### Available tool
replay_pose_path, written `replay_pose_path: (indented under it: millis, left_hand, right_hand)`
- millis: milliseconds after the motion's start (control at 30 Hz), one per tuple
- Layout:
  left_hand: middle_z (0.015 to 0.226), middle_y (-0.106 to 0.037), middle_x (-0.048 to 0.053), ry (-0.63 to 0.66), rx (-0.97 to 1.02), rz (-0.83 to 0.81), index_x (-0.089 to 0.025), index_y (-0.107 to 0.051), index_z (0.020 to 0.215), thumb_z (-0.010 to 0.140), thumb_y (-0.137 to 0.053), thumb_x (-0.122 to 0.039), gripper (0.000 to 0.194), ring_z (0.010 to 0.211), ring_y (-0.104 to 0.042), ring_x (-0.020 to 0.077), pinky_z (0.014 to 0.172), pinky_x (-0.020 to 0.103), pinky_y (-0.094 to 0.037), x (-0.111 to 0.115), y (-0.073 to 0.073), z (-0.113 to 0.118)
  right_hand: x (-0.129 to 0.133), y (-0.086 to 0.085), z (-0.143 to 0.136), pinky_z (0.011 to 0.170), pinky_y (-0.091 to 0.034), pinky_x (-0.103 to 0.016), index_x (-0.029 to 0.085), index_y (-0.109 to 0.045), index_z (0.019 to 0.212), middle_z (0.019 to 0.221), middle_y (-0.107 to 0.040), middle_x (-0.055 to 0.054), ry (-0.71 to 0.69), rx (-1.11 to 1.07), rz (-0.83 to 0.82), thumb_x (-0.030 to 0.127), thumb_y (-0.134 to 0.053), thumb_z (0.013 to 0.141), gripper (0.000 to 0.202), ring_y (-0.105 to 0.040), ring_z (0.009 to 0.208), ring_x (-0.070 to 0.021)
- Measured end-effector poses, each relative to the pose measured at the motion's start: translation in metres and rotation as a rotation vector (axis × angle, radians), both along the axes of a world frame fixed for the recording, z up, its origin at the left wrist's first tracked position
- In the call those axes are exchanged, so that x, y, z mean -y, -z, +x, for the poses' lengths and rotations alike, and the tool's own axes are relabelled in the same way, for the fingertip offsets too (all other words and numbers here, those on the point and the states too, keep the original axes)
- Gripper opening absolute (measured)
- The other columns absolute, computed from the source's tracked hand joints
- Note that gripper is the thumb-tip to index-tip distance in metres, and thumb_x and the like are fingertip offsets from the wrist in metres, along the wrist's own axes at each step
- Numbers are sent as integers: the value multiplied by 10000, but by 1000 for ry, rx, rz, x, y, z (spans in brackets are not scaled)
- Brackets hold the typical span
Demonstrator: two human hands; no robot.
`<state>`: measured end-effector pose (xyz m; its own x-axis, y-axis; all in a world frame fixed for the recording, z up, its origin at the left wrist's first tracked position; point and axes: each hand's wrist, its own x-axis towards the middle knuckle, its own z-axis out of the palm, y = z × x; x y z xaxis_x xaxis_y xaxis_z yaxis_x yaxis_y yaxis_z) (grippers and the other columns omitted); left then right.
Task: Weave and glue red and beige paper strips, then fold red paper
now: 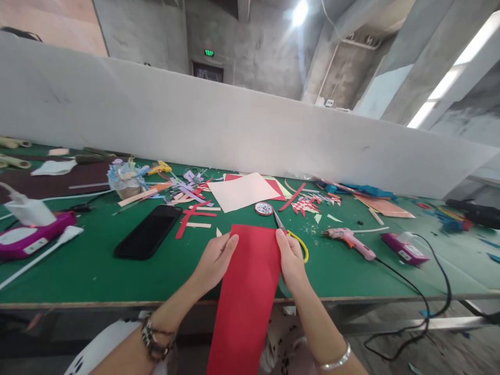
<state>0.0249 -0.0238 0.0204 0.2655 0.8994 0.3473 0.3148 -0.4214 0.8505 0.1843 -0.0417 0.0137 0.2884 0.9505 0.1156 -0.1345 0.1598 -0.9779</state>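
Head view, our only cam: we had both hands on the red paper (248, 297), a long sheet held up in front of us. Our L hand (214, 260) was pinched on its L edge near the top corner, thumb on the face, other fingers mostly hidden; our R hand (294, 258) gripped the R edge the same way, at abt the same height. One hand per side, prob. b/c that spread kept the top stretch flat & stopped it twisting. The paper's top end was over the green table (128, 284), the rest hanging past the near edge & out of frame; held like that, its face was prob. easy for us to see.

Scissors (279, 221) w/ yellow handles lay just beyond our R hand, partly covered; couldn't tell if they touched it. Handles pointed twd us, handy for a quick pickup, we'd guess. A round patterned disc (264, 209) sat just beside the blade tips. Farther back, a pale sheet (244, 191) overlapped a red sheet (279, 190), prob. to save room. Red strips (199, 213) lay to the L, near a phone (150, 232). Pink glue gun (353, 245) was out R, near a purple socket block (406, 249), prob. b/c it needed power close by.
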Motion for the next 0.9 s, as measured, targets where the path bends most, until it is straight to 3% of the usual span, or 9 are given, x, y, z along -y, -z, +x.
replay_pose_path:
  millis: [467,667,900]
  left_hand:
    - [531,-231,-64,-4,-21,-30,-210,-248,576,849,-277,-444,360,483,-277,91,469,234,-225,1,-1,0]
    - [533,-258,-59,5,-7,-70,-206,-283,585,851,-278,-449,360,491,-299,96,469,229,-247,2,-2,0]
    - [518,-207,-67,-25,-1,-9,-210,-209,558,840,-317,-436,377,460,-236,82,455,232,-205,0,0,1]
  right_hand:
    - [3,-3,3,396,-194,-225,202,-360,475,428,-349,50,-17,107,-31,707,-495,633,546,-263,417,-76]
    - [2,-2,6,401,-270,-226,191,-441,478,452,-442,19,6,113,-30,730,-443,653,567,-327,425,-88]
    - [2,-6,6,418,-280,-213,183,-421,501,468,-399,29,60,270,48,711,-387,706,568,-334,451,-81]
